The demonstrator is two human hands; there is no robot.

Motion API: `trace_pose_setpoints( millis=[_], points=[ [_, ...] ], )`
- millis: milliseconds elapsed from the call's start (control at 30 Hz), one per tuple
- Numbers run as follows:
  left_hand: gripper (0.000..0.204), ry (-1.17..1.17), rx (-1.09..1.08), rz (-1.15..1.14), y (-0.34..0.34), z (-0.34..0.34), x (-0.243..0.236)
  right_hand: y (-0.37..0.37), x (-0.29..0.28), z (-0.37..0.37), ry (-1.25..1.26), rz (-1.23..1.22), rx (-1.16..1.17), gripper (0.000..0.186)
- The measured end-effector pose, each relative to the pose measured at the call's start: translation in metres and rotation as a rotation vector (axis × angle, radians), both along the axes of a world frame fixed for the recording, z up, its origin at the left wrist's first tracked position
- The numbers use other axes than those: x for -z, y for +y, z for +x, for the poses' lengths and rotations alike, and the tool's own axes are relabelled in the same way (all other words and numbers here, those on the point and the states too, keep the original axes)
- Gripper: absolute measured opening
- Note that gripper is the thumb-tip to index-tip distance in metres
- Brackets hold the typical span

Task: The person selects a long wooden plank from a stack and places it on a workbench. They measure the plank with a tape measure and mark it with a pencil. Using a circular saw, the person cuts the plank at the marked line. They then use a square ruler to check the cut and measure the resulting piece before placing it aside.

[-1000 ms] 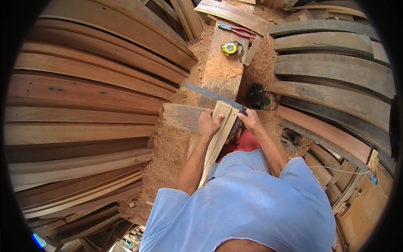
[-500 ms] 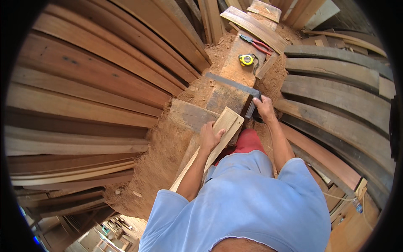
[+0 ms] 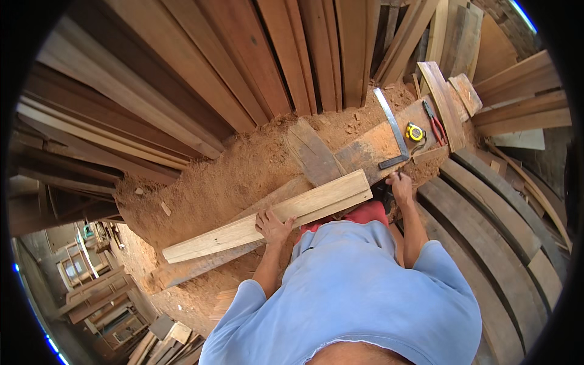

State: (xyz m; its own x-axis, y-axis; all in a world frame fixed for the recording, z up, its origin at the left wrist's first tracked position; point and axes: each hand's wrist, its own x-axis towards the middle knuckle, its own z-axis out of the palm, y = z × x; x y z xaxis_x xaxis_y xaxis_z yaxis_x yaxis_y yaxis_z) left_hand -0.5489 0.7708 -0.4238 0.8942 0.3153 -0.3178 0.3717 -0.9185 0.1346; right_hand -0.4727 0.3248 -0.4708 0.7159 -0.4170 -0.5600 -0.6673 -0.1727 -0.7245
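Observation:
A long pale wooden board (image 3: 316, 204) lies slanting across in front of me. My left hand (image 3: 275, 227) holds it near its middle, with the fingers on its top face and the thumb along the near edge. To the right of the board's far end, my right hand (image 3: 400, 186) is closed, its fingertips by the bench edge; whatever they hold is too small or hidden to name. Just beyond that hand, a try square (image 3: 394, 131) with a metal blade and dark stock rests on the worn wooden bench (image 3: 365, 149). A dark object (image 3: 383, 193) beside the hand is partly hidden.
Further along the bench lie a yellow tape measure (image 3: 415, 132), red-handled pliers (image 3: 434, 124) and a curved-looking wood piece (image 3: 443, 103). Planks (image 3: 243, 67) stand stacked at the far side; grey boards (image 3: 480, 243) fill the right. Sawdust (image 3: 207, 176) covers the ground.
The try square has left my right hand and now lies on the bench. My right hand has closed near the bench edge. The view has turned, and the board appears more level.

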Motion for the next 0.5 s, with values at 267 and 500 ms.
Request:
trace_pose_setpoints(
  millis=[267, 500],
  points=[
    [0.103, 0.292, 0.036, -0.018, 0.004, 0.035, -0.033, 0.055, -0.019, -0.026, 0.088, 0.299, -0.046, 0.045],
    [0.106, 0.499, 0.409, -0.274, 0.101, 0.076, 0.008, 0.079, 0.002, -0.042, -0.036, 0.004, 0.137, 0.050]
  ],
)
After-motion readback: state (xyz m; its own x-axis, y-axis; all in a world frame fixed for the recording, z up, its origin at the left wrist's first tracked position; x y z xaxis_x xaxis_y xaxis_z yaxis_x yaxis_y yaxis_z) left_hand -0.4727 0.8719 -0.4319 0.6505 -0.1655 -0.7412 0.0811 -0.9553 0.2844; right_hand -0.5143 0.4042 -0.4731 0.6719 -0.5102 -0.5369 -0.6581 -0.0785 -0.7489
